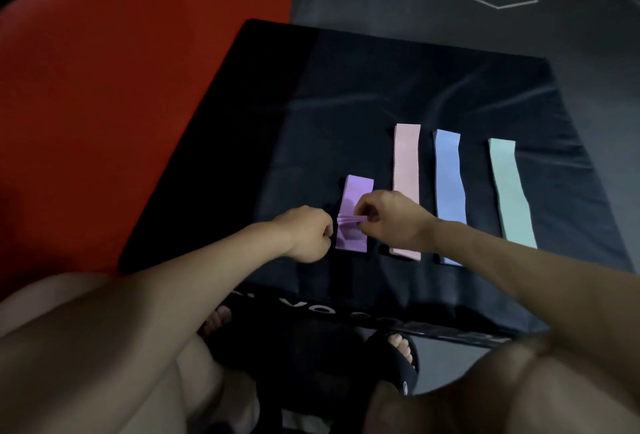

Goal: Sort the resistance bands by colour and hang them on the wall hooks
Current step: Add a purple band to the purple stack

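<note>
Both hands on purple band (356, 198), leftmost of four on black mat (346, 94): right hand (391, 218) pinches bunched middle, left hand (308, 234) grips same fold; pink band (407, 163), blue band (448, 177), green band (509, 187) flat to right

Bare forearms with no sleeves, left hand (308, 234) and right hand (391, 217) without rings or watch, bare knees, black slide sandal (398, 361) with small pale logo
</note>
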